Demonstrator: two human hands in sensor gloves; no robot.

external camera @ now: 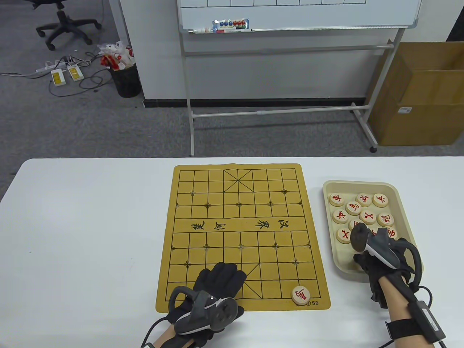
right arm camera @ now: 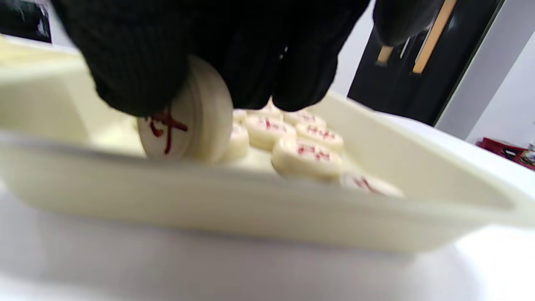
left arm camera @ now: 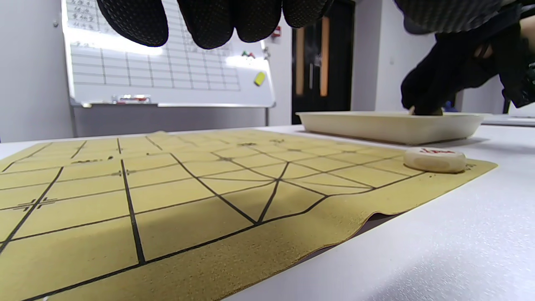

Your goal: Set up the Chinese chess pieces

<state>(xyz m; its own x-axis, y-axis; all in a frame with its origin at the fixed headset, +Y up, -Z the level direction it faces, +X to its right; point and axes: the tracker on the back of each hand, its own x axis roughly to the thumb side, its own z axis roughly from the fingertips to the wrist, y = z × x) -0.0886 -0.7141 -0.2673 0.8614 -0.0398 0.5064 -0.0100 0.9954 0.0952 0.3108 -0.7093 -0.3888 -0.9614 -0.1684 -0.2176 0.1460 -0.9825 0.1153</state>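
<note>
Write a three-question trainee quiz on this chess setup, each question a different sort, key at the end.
1. True or false: the right hand grips a piece tilted on edge in the tray.
2. How many pieces lie on the board? A) none B) one C) three
3. Fill in: the left hand rests on the board's ____ edge.

Key: 1 true; 2 B, one piece on the board; 3 near.
</note>
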